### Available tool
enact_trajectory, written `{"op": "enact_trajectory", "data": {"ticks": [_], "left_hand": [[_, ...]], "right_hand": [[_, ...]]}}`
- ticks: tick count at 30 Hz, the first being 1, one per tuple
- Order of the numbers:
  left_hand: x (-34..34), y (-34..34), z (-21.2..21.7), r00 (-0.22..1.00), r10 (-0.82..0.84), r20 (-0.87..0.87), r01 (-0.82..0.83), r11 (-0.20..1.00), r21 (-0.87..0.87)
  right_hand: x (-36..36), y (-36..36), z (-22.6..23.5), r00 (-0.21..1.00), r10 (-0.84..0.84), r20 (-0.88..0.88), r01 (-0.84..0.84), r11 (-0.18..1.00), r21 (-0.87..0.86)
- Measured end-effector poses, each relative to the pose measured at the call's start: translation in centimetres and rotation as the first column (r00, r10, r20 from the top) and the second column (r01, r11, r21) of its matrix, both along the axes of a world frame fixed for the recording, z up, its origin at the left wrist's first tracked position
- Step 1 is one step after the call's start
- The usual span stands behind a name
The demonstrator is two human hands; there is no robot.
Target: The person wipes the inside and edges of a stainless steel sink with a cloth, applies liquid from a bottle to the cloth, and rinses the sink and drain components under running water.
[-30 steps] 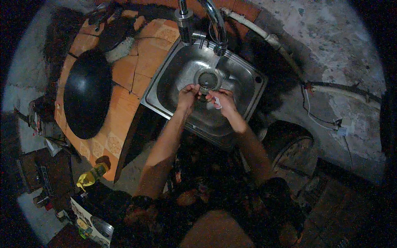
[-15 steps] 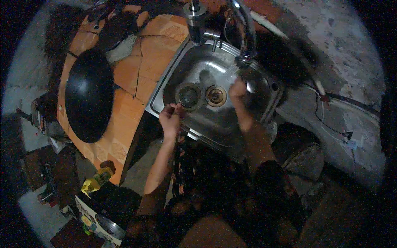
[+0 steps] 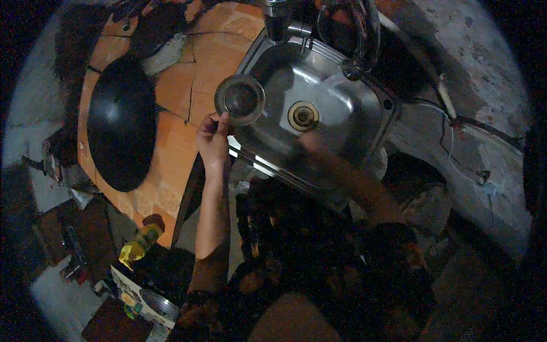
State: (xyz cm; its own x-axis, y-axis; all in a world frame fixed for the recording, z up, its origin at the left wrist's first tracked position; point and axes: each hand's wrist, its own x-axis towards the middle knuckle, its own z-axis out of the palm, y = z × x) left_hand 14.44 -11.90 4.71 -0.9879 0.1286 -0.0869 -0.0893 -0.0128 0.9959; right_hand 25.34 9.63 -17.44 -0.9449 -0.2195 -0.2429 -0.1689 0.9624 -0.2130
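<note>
My left hand (image 3: 213, 137) is closed on the edge of a round sink strainer (image 3: 241, 99). The strainer has a pale wide rim and a dark mesh-like middle, and is held up over the left rim of the steel sink (image 3: 347, 105). Motion smears my right hand (image 3: 315, 146) low over the basin, just on the near side of the round drain (image 3: 303, 116). Its fingers cannot be made out, nor whether they hold anything. The curved faucet (image 3: 364, 51) hangs over the far right of the basin.
An orange tiled counter (image 3: 174, 137) lies left of the sink, with a large black wok-like pan (image 3: 122, 125) on it. A yellow bottle (image 3: 139, 245) is by the counter's near end. Pipes and a cable (image 3: 447, 97) run along the wall at right.
My left hand has lifted the strainer up and to the left, from over the basin to its left rim. My right hand has come down from under the faucet toward the drain.
</note>
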Motion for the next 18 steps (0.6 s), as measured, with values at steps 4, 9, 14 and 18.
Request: {"op": "enact_trajectory", "data": {"ticks": [4, 9, 14, 18], "left_hand": [[-0.4, -0.2, -1.7, 0.999, -0.035, 0.037, 0.034, 0.999, 0.028], [0.1, 0.9, -0.9, 0.994, -0.012, 0.107, 0.004, 0.997, 0.077], [-0.4, 0.3, -1.4, 0.990, 0.024, 0.138, -0.022, 1.000, -0.018], [0.7, -1.2, -2.5, 0.965, 0.014, 0.262, -0.007, 1.000, -0.030]], "right_hand": [[1.0, 9.3, 0.6, 0.921, -0.375, -0.106, 0.382, 0.921, 0.067], [-11.1, 9.4, 0.0, 0.512, -0.788, -0.343, 0.752, 0.604, -0.264], [-14.2, -3.1, -6.7, 0.653, -0.733, -0.193, 0.544, 0.631, -0.554], [-3.8, -4.1, 1.6, 0.948, 0.243, 0.204, -0.213, 0.964, -0.156]]}}
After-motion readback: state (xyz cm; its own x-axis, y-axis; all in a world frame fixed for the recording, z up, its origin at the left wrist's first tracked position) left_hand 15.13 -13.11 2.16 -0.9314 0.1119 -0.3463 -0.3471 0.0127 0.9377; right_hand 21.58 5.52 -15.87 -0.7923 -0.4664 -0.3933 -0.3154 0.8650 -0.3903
